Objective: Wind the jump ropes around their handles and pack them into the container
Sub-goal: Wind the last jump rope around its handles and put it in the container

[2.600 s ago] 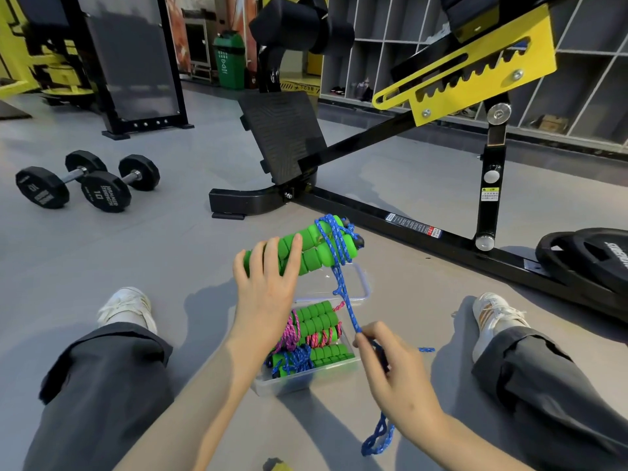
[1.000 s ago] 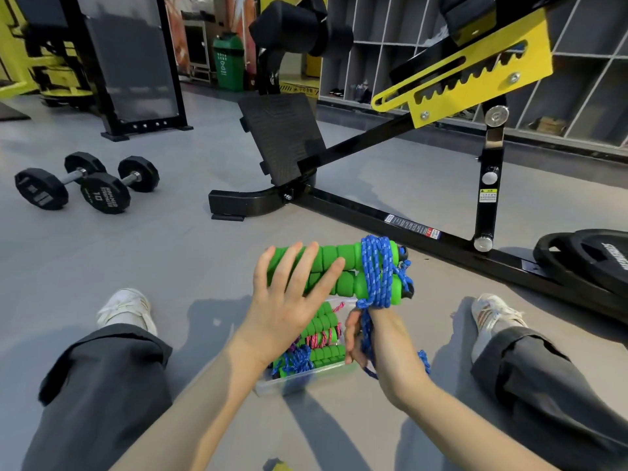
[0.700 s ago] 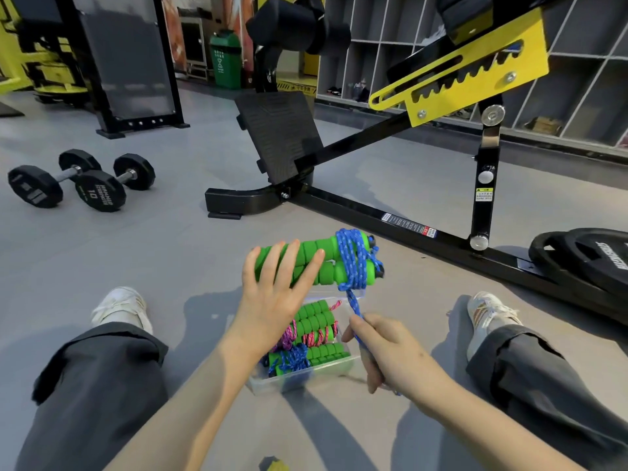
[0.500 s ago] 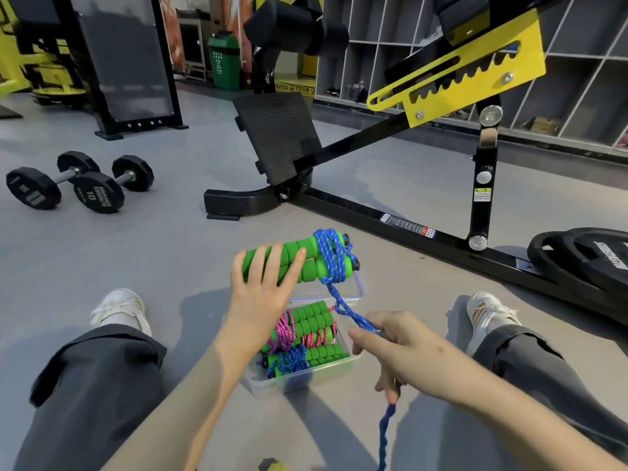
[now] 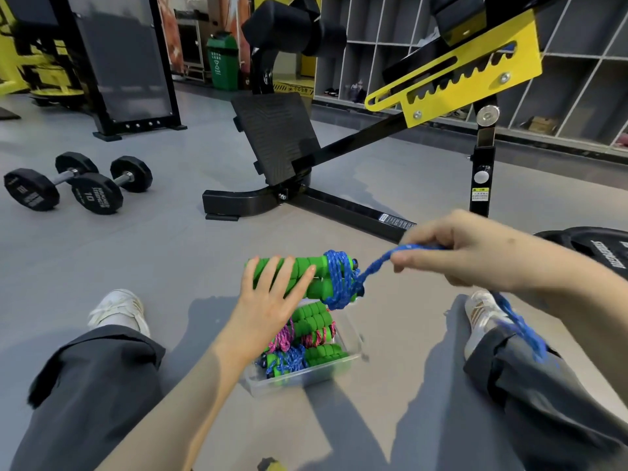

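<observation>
I'm seeing left hand point(image 5: 272, 300) gripping ribbed green foam handles point(image 5: 302, 275), axis running left-right, right hand point(image 5: 452, 253) pinching blue braided rope point(image 5: 373, 266) off their right end (its nearer side).

Smooth grey floor point(image 5: 170, 266) spread beneath my left hand point(image 5: 268, 300) and right hand point(image 5: 452, 249). Beyond them stood a black exercise machine point(image 5: 275, 137) with a yellow notched bracket point(image 5: 458, 96), grey cubby shelves point(image 5: 577, 79) behind it. Black dumbbells point(image 5: 88, 192) lay well left of my hands, a green bin point(image 5: 222, 62) far beyond.
</observation>
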A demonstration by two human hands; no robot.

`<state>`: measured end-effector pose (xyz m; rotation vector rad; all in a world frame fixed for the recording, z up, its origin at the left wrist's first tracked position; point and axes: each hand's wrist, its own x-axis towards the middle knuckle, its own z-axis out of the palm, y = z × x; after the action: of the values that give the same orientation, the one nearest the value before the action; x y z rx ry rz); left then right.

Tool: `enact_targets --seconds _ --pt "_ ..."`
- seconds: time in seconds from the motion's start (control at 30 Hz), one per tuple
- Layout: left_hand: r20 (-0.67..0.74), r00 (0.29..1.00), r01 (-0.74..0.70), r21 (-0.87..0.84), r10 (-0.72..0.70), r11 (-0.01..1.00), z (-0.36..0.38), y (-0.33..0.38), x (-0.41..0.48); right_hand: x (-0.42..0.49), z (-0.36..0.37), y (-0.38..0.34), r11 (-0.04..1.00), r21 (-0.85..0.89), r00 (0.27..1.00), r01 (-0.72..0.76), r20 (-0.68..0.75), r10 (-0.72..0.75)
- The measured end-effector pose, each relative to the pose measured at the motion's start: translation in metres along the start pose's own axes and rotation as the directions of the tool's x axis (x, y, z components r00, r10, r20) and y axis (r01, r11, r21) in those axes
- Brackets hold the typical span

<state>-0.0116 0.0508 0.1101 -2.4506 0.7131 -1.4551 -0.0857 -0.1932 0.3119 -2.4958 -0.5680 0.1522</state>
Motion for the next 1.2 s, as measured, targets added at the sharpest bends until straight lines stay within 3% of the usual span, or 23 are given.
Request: enact_targets --seconds 0.17,0.33,0.43,0.63,0.77,0.87,0.93,1.0,1.1,1.2 --pt "-0.135 0.983 -0.132 -0.064 0.122 0.989 -0.004 0.007 0.004 0.032 -0.006 0.014 0.986 -0.095 0.977 0.138 -0.152 -0.151" --pt "-0.202 0.974 -0.14 -0.179 0.103 0.974 -0.028 0.016 0.02 0.055 0.002 0.045 0.993 0.081 0.971 0.083 -0.229 -0.062" --pt "-0.274 0.96 -0.124 -0.223 0.06 0.967 -0.035 0.017 0.027 0.06 0.018 0.059 0.952 0.307 0.982 0.015 -0.182 0.043" --pt "-0.308 0.948 -0.165 -0.248 0.084 0.955 -0.039 0.029 0.03 0.071 0.041 0.057 0.892 0.451 0.997 0.0 -0.071 0.035" --pt "-0.283 0.958 -0.107 -0.243 0.035 0.964 -0.036 0.022 0.033 0.066 0.051 0.066 0.858 0.513 0.982 0.009 -0.168 0.09" --pt "-0.287 0.958 -0.088 -0.228 0.019 0.97 -0.036 0.025 0.035 0.058 0.072 0.077 0.784 0.618 0.985 -0.048 -0.101 0.14" --pt "-0.268 0.963 -0.068 -0.209 0.01 0.976 -0.034 0.027 0.033 0.047 0.091 0.082 0.806 0.574 0.963 -0.147 -0.104 0.249" --pt "-0.238 0.971 -0.022 -0.182 -0.022 0.983 -0.031 0.024 0.031 0.037 0.111 0.087 0.816 0.561 0.973 -0.138 -0.077 0.217" --pt "-0.178 0.982 0.039 -0.146 -0.065 0.988 -0.024 0.017 0.029 0.029 0.139 0.083 0.686 0.678 0.945 -0.265 0.043 0.323" --pt "-0.095 0.992 0.073 -0.099 -0.082 0.992 -0.016 0.013 0.021 0.012 0.16 0.072 0.752 0.608 0.953 -0.255 0.025 0.303"
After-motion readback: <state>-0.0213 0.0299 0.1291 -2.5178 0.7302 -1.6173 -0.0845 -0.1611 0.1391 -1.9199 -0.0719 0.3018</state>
